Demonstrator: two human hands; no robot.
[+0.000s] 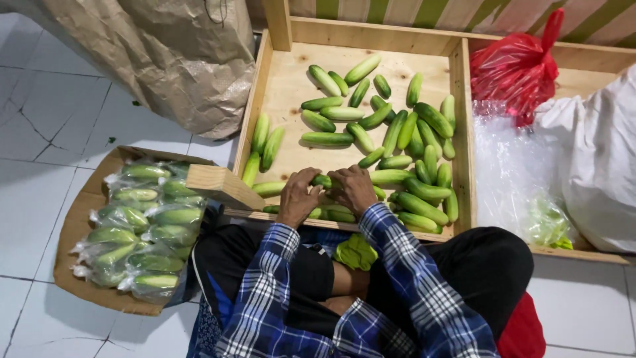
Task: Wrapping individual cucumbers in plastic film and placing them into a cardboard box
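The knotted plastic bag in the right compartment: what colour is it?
Red bag, seen in the head view.

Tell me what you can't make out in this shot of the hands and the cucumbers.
Head view only:
- Whether the left hand or right hand grips a cucumber: the fingers curl over it.
- What the red bag holds: knotted shut.
- The white sack: cut off by the right edge.
- The brown paper sack: cut off by the top edge.
- How many cucumbers per pack in the cardboard tray: the wrap glares.
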